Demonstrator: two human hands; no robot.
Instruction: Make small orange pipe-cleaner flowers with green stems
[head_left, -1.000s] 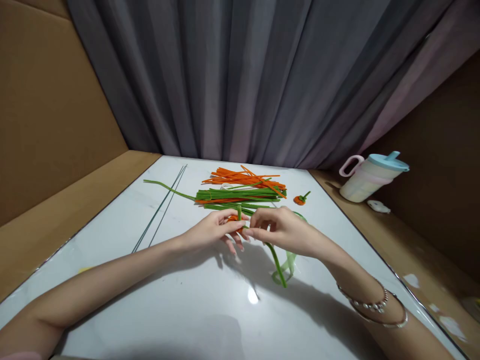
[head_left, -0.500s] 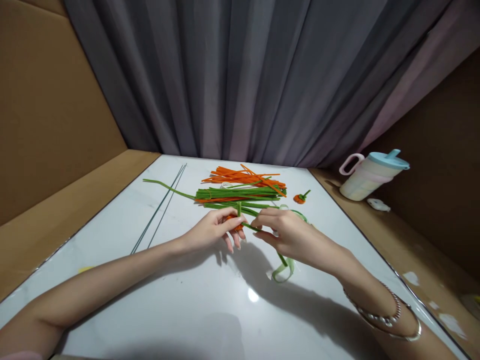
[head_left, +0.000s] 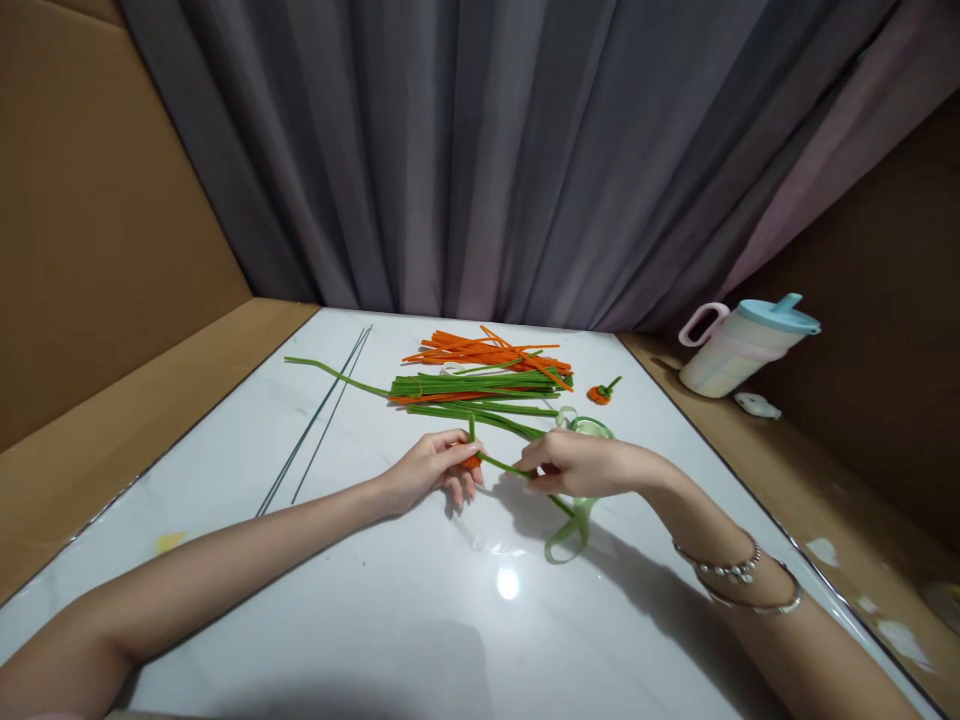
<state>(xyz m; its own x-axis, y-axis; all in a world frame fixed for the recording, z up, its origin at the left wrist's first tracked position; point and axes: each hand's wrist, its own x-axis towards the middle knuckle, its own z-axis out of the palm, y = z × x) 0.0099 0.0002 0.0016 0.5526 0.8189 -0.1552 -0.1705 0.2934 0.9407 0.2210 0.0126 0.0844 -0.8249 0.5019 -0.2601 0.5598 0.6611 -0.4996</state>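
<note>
Two thin wires [head_left: 315,425] lie side by side on the white counter [head_left: 375,600], at about 10 o'clock from the hands. The left hand [head_left: 431,470] has its fingers [head_left: 459,490] closed narrow, pinching a small orange coil [head_left: 470,462] with a short green stub standing up out of it. One green stem [head_left: 504,466] runs from the coil toward 3 o'clock into the right hand [head_left: 574,465], whose fingers [head_left: 529,462] are pinched shut around it; its tail drops past that hand toward 5 o'clock. A pale green ribbon [head_left: 570,535] loops on the counter under the right hand. At 12 o'clock lie two heaps, green sticks [head_left: 480,388] nearer and orange sticks [head_left: 487,352] beyond; their number cannot be told. One finished orange bud [head_left: 600,393] lies at 1 o'clock. One cup [head_left: 739,350] with a blue lid stands at 2 o'clock, off the counter. Two bracelets [head_left: 739,580] ring the right wrist.
</note>
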